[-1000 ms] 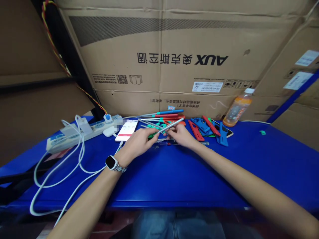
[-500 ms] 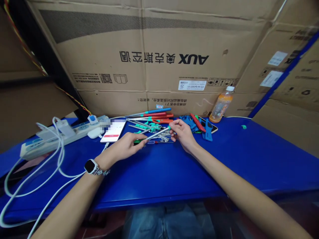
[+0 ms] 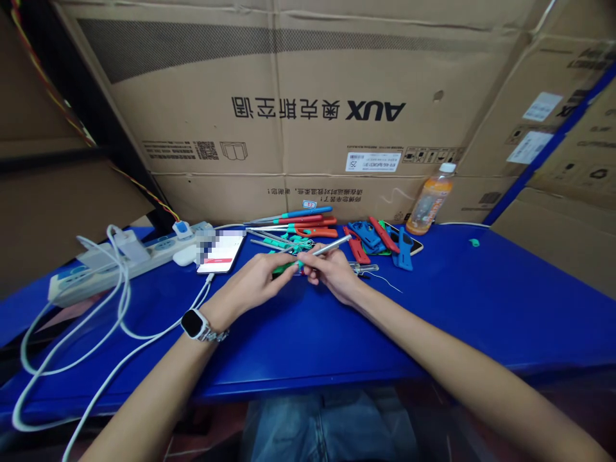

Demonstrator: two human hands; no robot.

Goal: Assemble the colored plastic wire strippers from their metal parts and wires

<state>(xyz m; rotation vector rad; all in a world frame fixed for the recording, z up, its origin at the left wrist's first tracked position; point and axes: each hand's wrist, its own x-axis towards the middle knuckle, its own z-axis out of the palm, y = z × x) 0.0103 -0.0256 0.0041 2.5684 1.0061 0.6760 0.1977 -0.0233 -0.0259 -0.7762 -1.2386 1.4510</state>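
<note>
My left hand (image 3: 260,274) pinches a green plastic piece (image 3: 282,269), which looks like a lighter handle part and is mostly hidden by the fingers. In my right hand (image 3: 334,274) is a thin metal tube (image 3: 335,244) with a teal end. That teal end meets or nearly meets the green piece; contact cannot be made out. The tube's bare end points up to the right. Just behind the hands lie loose teal parts (image 3: 282,241) and metal tubes. Beyond them are long-necked lighters, among them an orange one (image 3: 315,232) and a blue one (image 3: 310,211). A small screwdriver (image 3: 368,268) lies beside my right hand.
Blue and red handle shells (image 3: 404,250) are heaped at the right, partly over a phone. An orange drink bottle (image 3: 430,200) stands against the cardboard (image 3: 312,147). Left are a lit phone (image 3: 224,250), a power strip (image 3: 158,247) and looping white cables (image 3: 122,289).
The tube has been turned round: its teal end now sits toward my left hand, its bare end up right. My right hand has shifted left and slightly down, uncovering the screwdriver and a red shell.
</note>
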